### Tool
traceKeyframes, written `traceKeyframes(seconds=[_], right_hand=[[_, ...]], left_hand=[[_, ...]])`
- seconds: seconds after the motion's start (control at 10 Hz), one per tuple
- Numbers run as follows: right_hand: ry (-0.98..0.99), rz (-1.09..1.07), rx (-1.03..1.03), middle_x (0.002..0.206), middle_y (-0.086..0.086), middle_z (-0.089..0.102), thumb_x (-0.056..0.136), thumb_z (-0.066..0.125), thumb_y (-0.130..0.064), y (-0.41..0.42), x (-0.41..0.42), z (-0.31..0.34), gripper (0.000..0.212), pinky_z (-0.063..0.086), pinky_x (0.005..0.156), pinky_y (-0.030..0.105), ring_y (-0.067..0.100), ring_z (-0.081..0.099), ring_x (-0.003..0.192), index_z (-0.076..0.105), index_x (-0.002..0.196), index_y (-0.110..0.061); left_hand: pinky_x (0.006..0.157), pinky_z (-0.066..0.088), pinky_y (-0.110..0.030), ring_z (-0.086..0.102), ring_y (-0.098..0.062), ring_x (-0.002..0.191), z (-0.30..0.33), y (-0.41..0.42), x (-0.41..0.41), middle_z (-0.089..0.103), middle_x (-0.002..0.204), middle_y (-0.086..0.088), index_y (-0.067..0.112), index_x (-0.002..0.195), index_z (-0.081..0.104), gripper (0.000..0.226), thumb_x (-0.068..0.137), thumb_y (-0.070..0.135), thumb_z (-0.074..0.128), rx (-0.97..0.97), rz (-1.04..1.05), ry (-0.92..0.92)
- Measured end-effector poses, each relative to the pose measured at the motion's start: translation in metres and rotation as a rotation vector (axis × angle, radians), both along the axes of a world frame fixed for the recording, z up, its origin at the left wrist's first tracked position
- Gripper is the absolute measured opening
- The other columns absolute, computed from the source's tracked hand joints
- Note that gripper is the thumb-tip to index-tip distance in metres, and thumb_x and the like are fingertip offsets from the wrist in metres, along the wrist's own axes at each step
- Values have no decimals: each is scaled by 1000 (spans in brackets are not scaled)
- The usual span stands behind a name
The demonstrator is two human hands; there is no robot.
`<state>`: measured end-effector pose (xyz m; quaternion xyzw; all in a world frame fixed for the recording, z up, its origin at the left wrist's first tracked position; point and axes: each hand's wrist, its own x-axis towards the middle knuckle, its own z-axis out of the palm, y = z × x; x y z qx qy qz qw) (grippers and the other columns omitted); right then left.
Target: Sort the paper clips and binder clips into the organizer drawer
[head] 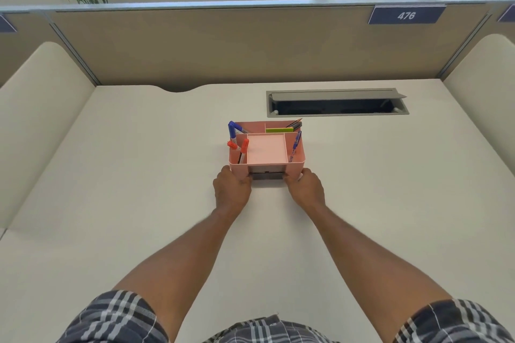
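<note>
A pink desk organizer [267,152] stands in the middle of the cream desk [139,175]. Its top compartments hold blue and red markers [232,133], a pencil and a green pad; the square middle tray is empty. At its front bottom is a drawer slot [267,174], dark, with the drawer's front edge just showing. My left hand [232,189] grips the organizer's front left corner. My right hand [305,188] grips the front right corner. Fingers of both hands reach toward the drawer opening. No paper clips or binder clips are visible.
A grey cable hatch [337,101] with its lid raised is set into the desk behind the organizer, to the right. Beige partition panels [250,44] enclose the desk at the back and sides. Plants stand beyond the partition.
</note>
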<state>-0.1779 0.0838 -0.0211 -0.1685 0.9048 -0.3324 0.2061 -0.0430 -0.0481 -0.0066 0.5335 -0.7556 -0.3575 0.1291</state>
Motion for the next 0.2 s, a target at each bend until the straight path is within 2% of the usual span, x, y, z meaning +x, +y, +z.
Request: traceKeyframes(seconds=[0.1,0.2], right_hand=[[72,28,28,113,10,59,88,61,-41,10,15,-2,47,51,77,36,28,59,97,53,121,-8],[309,192,111,131,11,51,92,55,-39,35,49,-13,54,43,99,38,29,46,122,44,135,-10]], left_hand=[[95,51,-43,52,-30,119,-7,16,11,56,130,-10,10,131,42,60,86,42,66,-51,-1,-139],[113,30,-44,29,-30,141,-24,59,40,34,152,-12,9,147,27,71,92,47,50,-212,-189,-287]])
